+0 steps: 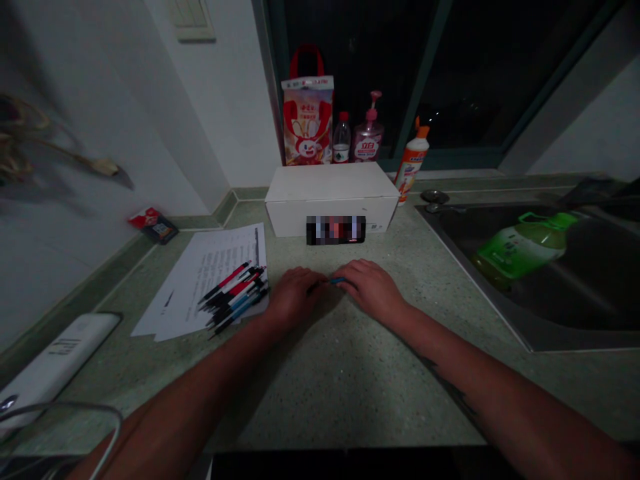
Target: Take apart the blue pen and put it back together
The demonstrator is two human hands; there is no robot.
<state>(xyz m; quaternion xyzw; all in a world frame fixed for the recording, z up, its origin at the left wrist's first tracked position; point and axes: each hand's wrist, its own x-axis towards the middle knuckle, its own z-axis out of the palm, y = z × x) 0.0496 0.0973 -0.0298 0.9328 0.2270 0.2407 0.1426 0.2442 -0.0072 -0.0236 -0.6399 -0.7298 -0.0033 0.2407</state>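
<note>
Here we go: both hands are together right in front of the white cardboard box [330,199], fingertips meeting on a slim pen [338,281] with a blue section. The left hand [295,298] comes in from one side, the right hand [373,290] from the other, and the pen sits pinched between them, partly hidden by the fingers, just above the speckled green countertop [350,393].

Over to the left of the box, right beside the left hand, a bunch of pens [235,297] in black, red and blue lies piled on a stack of printed paper [200,283] (the print is too small to read from up here). A pixelated strip [335,230] stands against the box's front wall.

Behind the box, lined up at the window, we've got a red-handled gift bag [307,120], a water bottle [341,140] and a pink pump bottle [369,137], with an orange-and-white squeeze bottle [413,163] at the box's back right corner. To the right of the box, a steel sink [473,279] holds a green plastic bottle [523,247] on its side. Further left of the box, a small red-and-black packet [153,225] and a white oblong device [55,353] sit along the wall.
</note>
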